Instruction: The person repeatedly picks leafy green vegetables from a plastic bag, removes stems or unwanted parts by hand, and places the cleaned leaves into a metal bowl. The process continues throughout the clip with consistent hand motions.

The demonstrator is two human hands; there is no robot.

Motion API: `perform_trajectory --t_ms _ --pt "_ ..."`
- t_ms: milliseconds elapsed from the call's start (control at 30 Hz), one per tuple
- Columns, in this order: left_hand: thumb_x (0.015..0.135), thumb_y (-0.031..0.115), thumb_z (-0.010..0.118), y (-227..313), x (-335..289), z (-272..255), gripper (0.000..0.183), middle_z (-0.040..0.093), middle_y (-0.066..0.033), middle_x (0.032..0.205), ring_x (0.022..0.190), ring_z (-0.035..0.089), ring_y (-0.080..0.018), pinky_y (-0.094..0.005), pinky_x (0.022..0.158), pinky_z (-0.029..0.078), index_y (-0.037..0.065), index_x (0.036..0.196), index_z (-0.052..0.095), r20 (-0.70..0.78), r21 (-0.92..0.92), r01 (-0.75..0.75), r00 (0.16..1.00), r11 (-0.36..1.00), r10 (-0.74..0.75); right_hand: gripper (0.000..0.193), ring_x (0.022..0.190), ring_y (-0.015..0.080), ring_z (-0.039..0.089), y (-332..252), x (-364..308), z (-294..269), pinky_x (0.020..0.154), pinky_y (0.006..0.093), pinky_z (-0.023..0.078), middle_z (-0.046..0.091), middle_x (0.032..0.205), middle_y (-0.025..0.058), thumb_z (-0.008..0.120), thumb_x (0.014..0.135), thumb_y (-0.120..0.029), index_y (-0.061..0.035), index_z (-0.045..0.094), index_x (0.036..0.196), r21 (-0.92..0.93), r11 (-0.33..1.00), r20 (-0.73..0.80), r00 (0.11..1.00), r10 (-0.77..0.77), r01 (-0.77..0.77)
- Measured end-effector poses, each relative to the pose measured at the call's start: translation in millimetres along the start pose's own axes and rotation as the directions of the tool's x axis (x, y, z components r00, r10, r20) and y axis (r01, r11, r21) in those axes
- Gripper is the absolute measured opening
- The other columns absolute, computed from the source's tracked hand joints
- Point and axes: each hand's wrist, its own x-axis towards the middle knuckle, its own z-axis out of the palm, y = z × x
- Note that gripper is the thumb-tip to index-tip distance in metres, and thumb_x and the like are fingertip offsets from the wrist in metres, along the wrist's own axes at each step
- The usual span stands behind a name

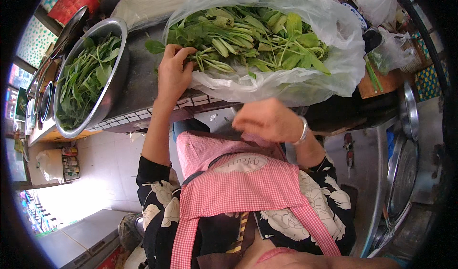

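Observation:
Leafy green vegetables (224,40) with pale stems lie heaped in a wide-open, clear plastic bag (341,54) on the dark counter. My left hand (174,71) is at the bag's left edge, its fingers bent and closed round some of the greens. One leaf (154,47) sticks out to the left of its knuckles. In front of the counter edge and above the apron, my right hand (267,121) is smeared by motion. Whether it holds anything is hidden. To the left, a large metal bowl (123,37) holds more greens (90,80).
A wooden cutting board (381,84) lies at the right, with green stalks (373,75) and a small plastic bag (392,49). Metal lids or pans (405,173) lean at the far right. The tiled counter edge (143,116) runs before me.

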Motion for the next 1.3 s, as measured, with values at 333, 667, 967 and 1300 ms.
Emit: perform_trajectory --t_ms 333,667,967,1300 --pt "0.080 -0.008 0.073 -2.5 -6.3 -1.4 0.027 0.064 -0.0091 0.098 0.076 0.067 -0.0189 -0.0314 0.069 0.054 0.003 0.105 0.076 -0.252 -0.255 -0.036 0.967 0.966 -0.031 0.014 0.077 0.0291 0.066 -11.8 123.9 -7.6 0.065 0.0390 0.052 0.066 0.082 0.0066 0.080 0.083 -0.014 -0.0101 0.075 0.095 -0.622 0.761 -0.546 0.800 -0.250 -0.186" --pt "0.082 -0.009 0.074 6.3 -0.9 0.5 0.034 0.066 -0.0067 0.101 0.083 0.070 -0.0154 -0.0281 0.074 0.055 0.005 0.113 0.075 -0.322 -0.395 -0.023 0.940 0.919 -0.115 0.018 0.064 0.0222 0.070 14.0 136.2 17.9 0.058 0.0344 0.053 0.070 0.069 0.0085 0.081 0.087 -0.021 -0.0052 0.073 0.091 -0.422 0.877 -0.407 0.913 0.042 -0.228" --pt "0.086 -0.007 0.076 35.3 -2.6 7.6 0.039 0.071 -0.0097 0.114 0.095 0.073 -0.0175 -0.0300 0.079 0.058 0.006 0.123 0.074 -0.513 -0.370 -0.166 0.857 0.914 -0.052 0.016 0.066 0.0036 0.059 27.1 102.5 -5.4 0.054 0.0202 0.043 0.069 0.080 -0.0003 0.070 0.100 -0.013 0.0007 0.076 0.108 0.448 0.879 -0.624 0.646 0.440 -0.165" --pt "0.077 0.001 0.074 55.1 -16.0 6.1 0.041 0.071 -0.0063 0.105 0.091 0.072 -0.0266 -0.0365 0.075 0.060 0.007 0.117 0.073 -0.276 -0.062 -0.386 0.893 0.920 0.356 0.013 0.075 0.0306 0.069 3.9 88.2 7.9 0.065 0.0385 0.055 0.066 0.091 0.0125 0.074 0.084 0.000 -0.0028 0.073 0.097 -0.324 0.921 -0.631 0.774 -0.041 -0.216"
